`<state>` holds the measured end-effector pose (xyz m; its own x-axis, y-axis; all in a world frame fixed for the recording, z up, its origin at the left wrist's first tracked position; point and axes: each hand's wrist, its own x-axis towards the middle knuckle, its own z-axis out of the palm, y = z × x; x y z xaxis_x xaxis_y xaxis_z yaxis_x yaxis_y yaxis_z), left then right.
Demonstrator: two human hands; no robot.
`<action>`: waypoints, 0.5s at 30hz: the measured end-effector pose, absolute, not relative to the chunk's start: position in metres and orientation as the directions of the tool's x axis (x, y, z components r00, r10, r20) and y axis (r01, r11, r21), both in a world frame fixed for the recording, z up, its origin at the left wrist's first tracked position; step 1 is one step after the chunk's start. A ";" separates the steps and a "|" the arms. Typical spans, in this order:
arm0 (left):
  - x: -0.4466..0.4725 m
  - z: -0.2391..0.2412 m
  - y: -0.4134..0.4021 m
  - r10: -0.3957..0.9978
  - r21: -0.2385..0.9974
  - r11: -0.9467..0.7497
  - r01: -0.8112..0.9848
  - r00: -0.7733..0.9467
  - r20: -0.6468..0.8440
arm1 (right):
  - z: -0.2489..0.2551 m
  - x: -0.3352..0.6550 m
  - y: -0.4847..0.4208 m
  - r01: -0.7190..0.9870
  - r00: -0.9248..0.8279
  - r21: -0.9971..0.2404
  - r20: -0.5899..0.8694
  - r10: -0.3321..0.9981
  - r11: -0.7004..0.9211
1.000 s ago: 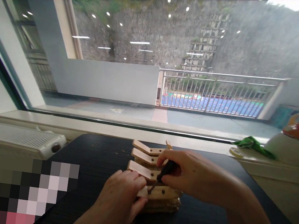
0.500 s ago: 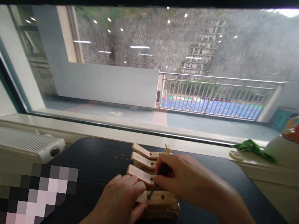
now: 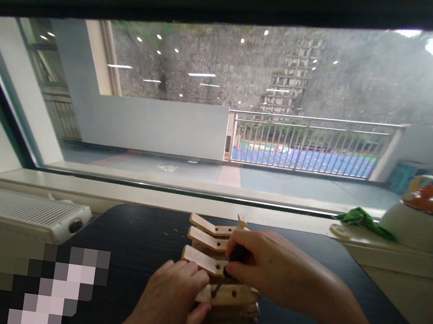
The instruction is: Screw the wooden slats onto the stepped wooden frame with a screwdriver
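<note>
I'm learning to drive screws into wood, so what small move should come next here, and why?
Probably a small turn of the screwdriver with the right hand, pressing down: its tip meets the nearest wooden bar, and the left hand holds that bar's left end steady on the black table.

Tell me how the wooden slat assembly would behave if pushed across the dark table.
Probably stiff: the wooden slat assembly shows solid bars. Likely slides, not rolls, lying flat on the dark table. Perhaps light enough to shift, since the left hand braces it.
</note>
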<state>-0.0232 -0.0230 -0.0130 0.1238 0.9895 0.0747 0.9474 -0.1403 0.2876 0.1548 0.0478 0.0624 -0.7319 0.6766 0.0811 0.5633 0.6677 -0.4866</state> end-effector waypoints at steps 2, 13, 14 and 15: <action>-0.023 -0.011 -0.023 0.990 0.299 -0.138 0.944 0.126 0.061 | 0.062 0.154 0.048 0.571 -0.725 -0.492 0.072 0.685 0.657; -0.023 -0.008 -0.021 0.994 0.300 -0.108 0.948 0.112 0.005 | 0.056 0.156 0.050 0.534 -0.755 -0.491 0.091 0.650 0.688; -0.023 -0.008 -0.021 0.994 0.297 -0.107 0.949 0.113 -0.006 | 0.056 0.156 0.051 0.532 -0.756 -0.491 0.092 0.648 0.690; -0.023 -0.008 -0.021 0.993 0.293 -0.106 0.950 0.116 -0.018 | 0.055 0.156 0.051 0.530 -0.756 -0.492 0.095 0.647 0.691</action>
